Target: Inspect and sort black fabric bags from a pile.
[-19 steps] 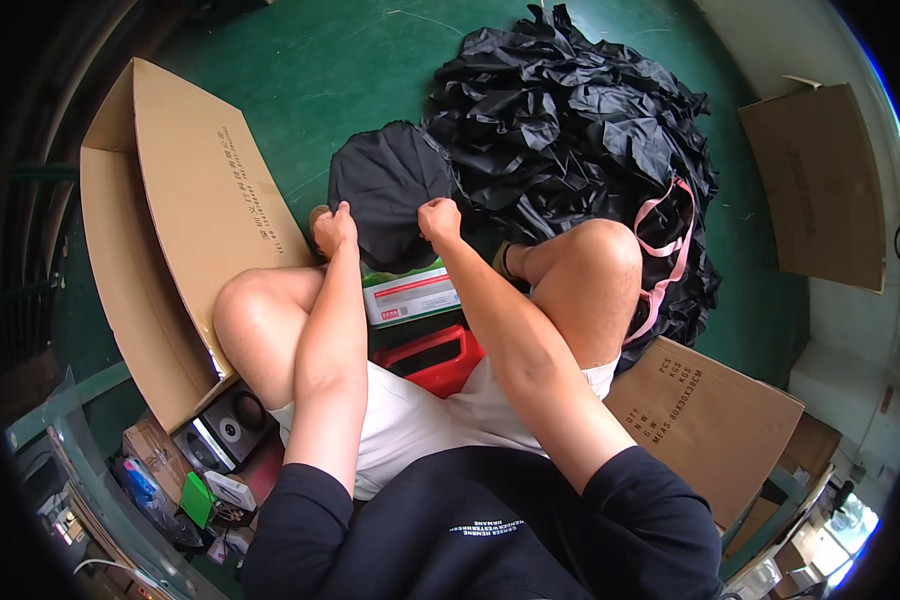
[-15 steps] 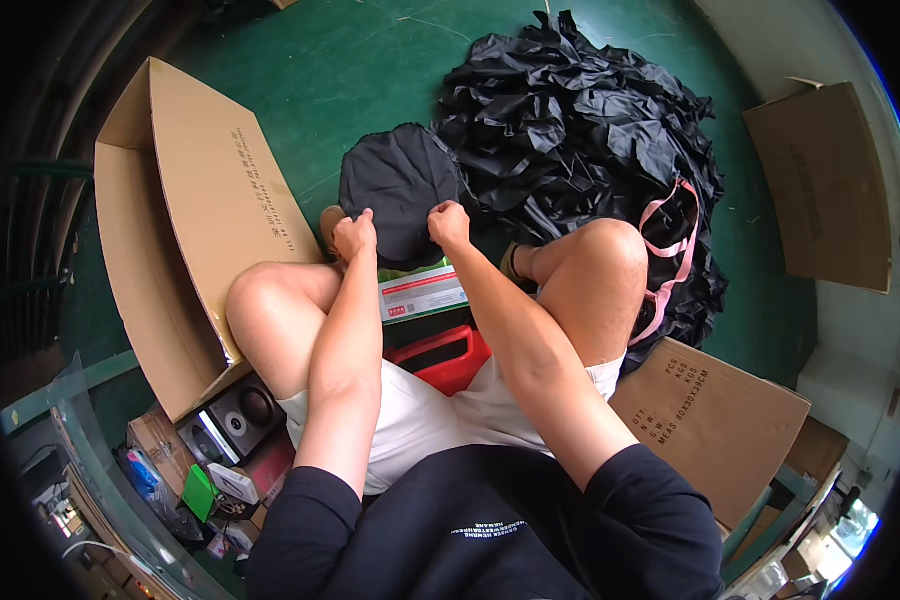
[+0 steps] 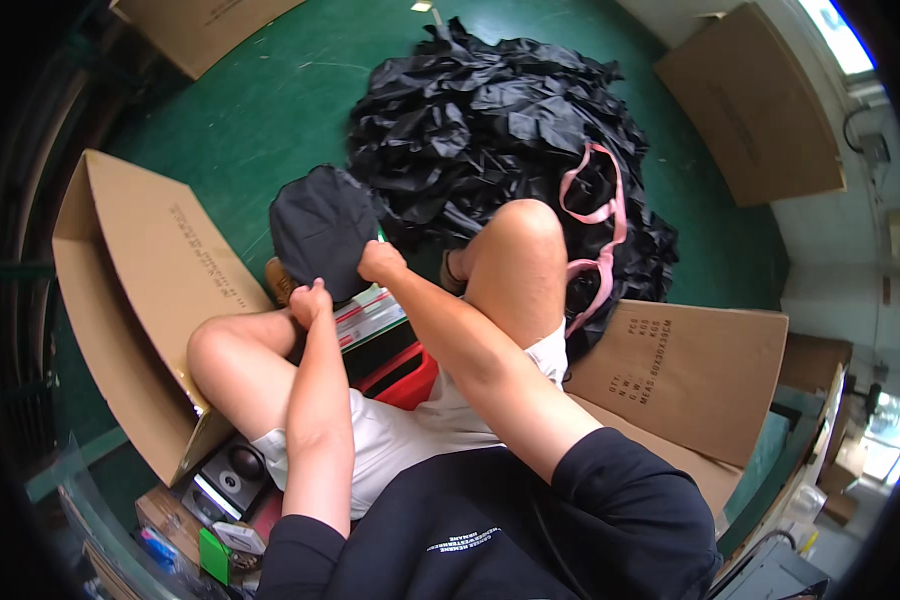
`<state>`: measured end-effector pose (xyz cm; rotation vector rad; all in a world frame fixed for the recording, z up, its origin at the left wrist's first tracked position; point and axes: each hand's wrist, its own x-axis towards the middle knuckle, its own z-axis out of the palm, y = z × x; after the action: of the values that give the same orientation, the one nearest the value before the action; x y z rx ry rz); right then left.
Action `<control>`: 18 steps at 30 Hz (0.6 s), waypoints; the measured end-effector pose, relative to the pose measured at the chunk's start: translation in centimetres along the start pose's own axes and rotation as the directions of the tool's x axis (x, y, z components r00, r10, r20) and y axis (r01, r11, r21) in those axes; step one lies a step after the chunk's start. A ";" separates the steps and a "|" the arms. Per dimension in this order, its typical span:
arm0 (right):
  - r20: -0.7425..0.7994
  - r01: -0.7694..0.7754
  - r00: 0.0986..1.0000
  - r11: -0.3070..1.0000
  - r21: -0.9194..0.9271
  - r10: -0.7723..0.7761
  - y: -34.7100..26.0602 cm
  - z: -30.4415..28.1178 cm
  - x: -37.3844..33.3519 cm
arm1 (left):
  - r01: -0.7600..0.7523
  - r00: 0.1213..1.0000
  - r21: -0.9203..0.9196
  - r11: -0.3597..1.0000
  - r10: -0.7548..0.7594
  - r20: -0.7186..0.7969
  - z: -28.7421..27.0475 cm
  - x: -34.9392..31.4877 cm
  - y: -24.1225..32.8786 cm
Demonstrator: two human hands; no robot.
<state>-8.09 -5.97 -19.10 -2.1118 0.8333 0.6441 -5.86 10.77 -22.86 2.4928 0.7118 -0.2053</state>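
A rounded piece of black fabric, like a small bag or cover (image 3: 322,228), is held out between my knees. My left hand (image 3: 310,300) pinches its near edge, close beside my left shin. The right hand (image 3: 380,262) is closed on the edge at its right side. Just beyond the fabric spreads a large heap of crumpled black fabric pieces (image 3: 490,120). Under the held piece, partly hidden, lies a green and white printed box (image 3: 370,318).
A tall open cardboard box (image 3: 185,260) stands at my left; another carton (image 3: 670,370) is at my right. Pink straps (image 3: 610,220) lie over the heap's right side. A red plastic object (image 3: 410,378) sits between my thighs. A speaker-like device (image 3: 232,480) stands lower left.
The whole view has turned, so the scene sits further left. The black piece has tilted, with my left hand now lower than my right. Both hands keep their hold.
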 end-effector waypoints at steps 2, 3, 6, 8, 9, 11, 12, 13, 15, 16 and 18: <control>0.016 0.067 0.998 0.997 -0.030 -0.067 -1.7 -3.1 -1.3 | -0.027 0.999 0.019 0.999 0.026 0.038 -0.4 0.3 -0.1; 0.010 0.043 0.999 0.999 -0.015 -0.043 -2.3 -5.1 -1.3 | -0.018 0.999 0.054 0.998 0.015 0.046 -0.3 -0.2 0.7; 0.030 0.069 0.997 0.996 0.048 -0.071 -4.0 -12.7 -1.7 | -0.031 0.998 0.150 0.988 0.038 -0.044 -0.3 -2.0 2.2; -0.092 0.133 0.987 0.990 0.036 -0.129 -3.2 -17.7 -1.4 | -0.158 0.975 0.301 0.940 0.197 -0.105 -1.1 -5.4 4.8; -0.199 0.177 0.966 0.984 0.037 -0.166 -1.9 -20.2 -0.5 | -0.254 0.924 0.450 0.856 0.353 -0.149 -1.4 -7.1 6.2; -0.314 0.303 0.913 0.949 0.089 -0.262 0.0 -24.3 0.0 | -0.463 0.859 0.453 0.762 0.511 0.020 -1.0 -7.7 6.0; -0.326 0.384 0.889 0.912 0.144 -0.322 0.9 -26.2 -0.6 | -0.632 0.760 0.427 0.646 0.625 0.180 -1.0 -7.5 5.1; -0.367 0.419 0.875 0.872 0.253 -0.315 2.3 -27.7 -0.8 | -0.666 0.745 0.395 0.632 0.589 0.314 -0.6 -7.7 4.8; -0.408 0.459 0.871 0.744 0.485 -0.272 6.6 -29.5 -0.5 | -0.694 0.715 0.365 0.620 0.539 0.445 -0.3 -9.0 4.4; -0.417 0.454 0.879 0.676 0.581 -0.232 9.4 -30.2 -0.4 | -0.689 0.722 0.341 0.639 0.569 0.394 -0.2 -10.1 4.3; -0.475 0.404 0.877 0.656 0.637 -0.079 15.5 -29.6 0.6 | -0.682 0.731 0.320 0.658 0.594 0.335 0.2 -10.4 4.1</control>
<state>-14.04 -37.36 -9.46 -1.5601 0.8122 -0.2933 -12.53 3.08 -18.20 2.9011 -0.3863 -0.3708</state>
